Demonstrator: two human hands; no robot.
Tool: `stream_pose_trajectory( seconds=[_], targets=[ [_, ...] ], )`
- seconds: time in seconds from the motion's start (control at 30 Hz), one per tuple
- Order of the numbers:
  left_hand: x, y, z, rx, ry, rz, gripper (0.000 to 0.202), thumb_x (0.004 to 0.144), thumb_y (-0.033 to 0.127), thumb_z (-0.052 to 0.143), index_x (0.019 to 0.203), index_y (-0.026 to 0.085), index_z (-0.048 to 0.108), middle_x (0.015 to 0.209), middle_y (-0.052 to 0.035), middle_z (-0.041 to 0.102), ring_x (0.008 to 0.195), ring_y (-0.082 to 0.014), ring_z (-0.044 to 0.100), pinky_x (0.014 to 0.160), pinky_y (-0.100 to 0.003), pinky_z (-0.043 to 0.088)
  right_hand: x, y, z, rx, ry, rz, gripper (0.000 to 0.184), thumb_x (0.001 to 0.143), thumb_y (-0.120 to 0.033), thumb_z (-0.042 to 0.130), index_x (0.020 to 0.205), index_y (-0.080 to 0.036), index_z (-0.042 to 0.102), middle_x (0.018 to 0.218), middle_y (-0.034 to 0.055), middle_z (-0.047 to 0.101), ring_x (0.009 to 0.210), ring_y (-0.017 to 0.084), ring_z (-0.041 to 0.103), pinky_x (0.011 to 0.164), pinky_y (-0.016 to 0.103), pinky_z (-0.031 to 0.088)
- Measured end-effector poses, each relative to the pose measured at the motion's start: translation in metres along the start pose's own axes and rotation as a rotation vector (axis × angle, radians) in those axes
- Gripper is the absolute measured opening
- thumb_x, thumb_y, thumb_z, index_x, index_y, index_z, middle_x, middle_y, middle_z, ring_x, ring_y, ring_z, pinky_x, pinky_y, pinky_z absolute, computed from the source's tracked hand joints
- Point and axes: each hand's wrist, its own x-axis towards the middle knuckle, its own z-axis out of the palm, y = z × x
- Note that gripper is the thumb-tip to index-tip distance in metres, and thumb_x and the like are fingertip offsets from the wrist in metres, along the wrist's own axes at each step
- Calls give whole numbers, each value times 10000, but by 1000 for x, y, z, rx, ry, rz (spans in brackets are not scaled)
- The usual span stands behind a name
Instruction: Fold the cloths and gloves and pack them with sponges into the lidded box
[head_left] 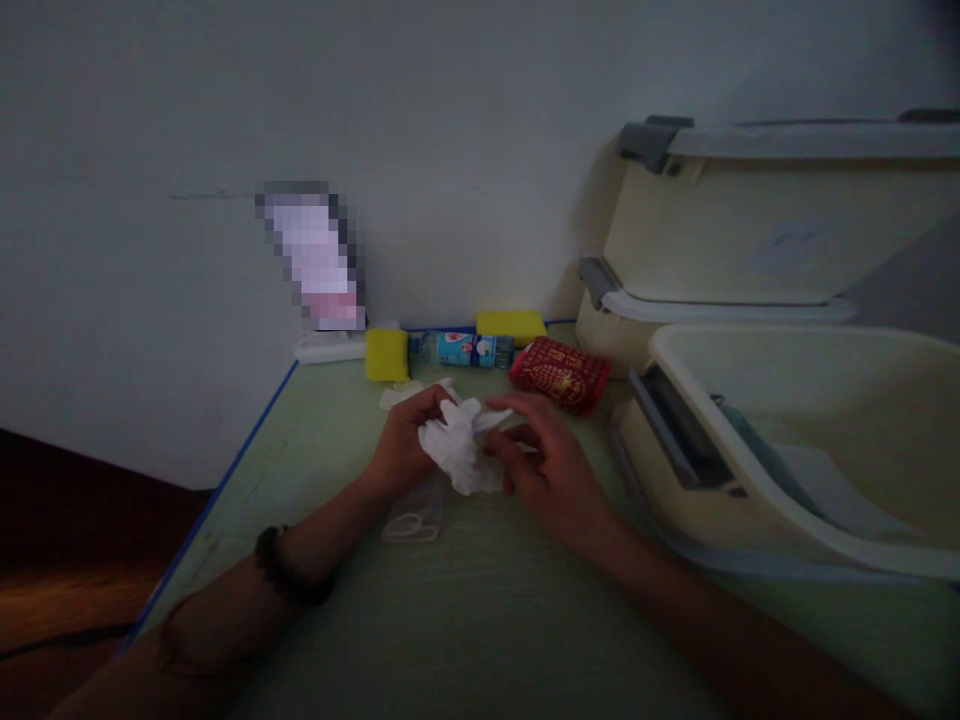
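Observation:
A crumpled white glove point(457, 450), thin and bunched up, is held above the table in front of me. My left hand point(409, 430) is closed round its left side. On its right side, the bent fingers of my right hand point(551, 460) pinch a stretched white part of it. The folds hide its full shape. Below my left hand lies a flat, see-through whitish piece point(412, 518) with a looped edge like a cuff. More thin white material point(401, 395) shows behind my left hand; whether these pieces join, I cannot tell.
Along the back lie a yellow sponge point(387, 355), a bottle with a blue label point(469, 350), another yellow block point(511, 326) and a red packet point(562, 375). A blurred-out phone-like screen point(315, 255) leans at the wall. Cream bins point(652, 460) stand at right, the front one holding cloth.

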Motion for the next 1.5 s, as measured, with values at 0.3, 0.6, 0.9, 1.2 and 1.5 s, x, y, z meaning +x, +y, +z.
stream_pose_trajectory(
  seconds=[0.3, 0.6, 0.9, 1.2, 1.5],
  targets=[
    [3, -1, -4, -3, -117, -78, 154, 601, 188, 645, 622, 154, 496, 594, 37, 505, 543, -88, 456, 491, -193, 355, 9, -6, -6, 320, 117, 64, 171, 824, -360, 468, 884, -201, 491, 852, 20, 575, 606, 97, 568, 398, 185, 446],
    [3, -4, -4, -271, -187, -316, 194, 567, 199, 652, 707, 164, 522, 617, 26, 544, 509, -91, 477, 461, -196, 374, 6, -3, -4, 116, 130, 104, 187, 825, -351, 480, 828, -175, 542, 526, -38, 520, 466, 91, 497, 461, 219, 411],
    [5, 4, -10, -558, -173, -378, 232, 576, 365, 577, 592, 187, 429, 555, 15, 397, 496, -114, 427, 444, -247, 363, 2, 3, -1, -63, 146, 60, 199, 873, -333, 371, 963, -206, 495, 814, 31, 545, 702, 142, 521, 607, 272, 422],
    [4, -4, -9, -535, -175, -306, 352, 572, 322, 704, 586, 173, 385, 576, 38, 445, 492, -71, 446, 427, -188, 360, 2, -2, -2, -126, -19, -35, 167, 831, -320, 474, 904, -200, 564, 841, 27, 611, 747, 151, 554, 664, 281, 429],
    [7, 0, -8, -576, 9, -328, 332, 586, 214, 717, 736, 213, 421, 572, 78, 526, 352, -39, 413, 266, -123, 249, 8, -6, -6, 88, 218, 132, 221, 872, -343, 360, 819, -202, 521, 634, -16, 467, 587, 117, 456, 531, 231, 374]
  ],
)
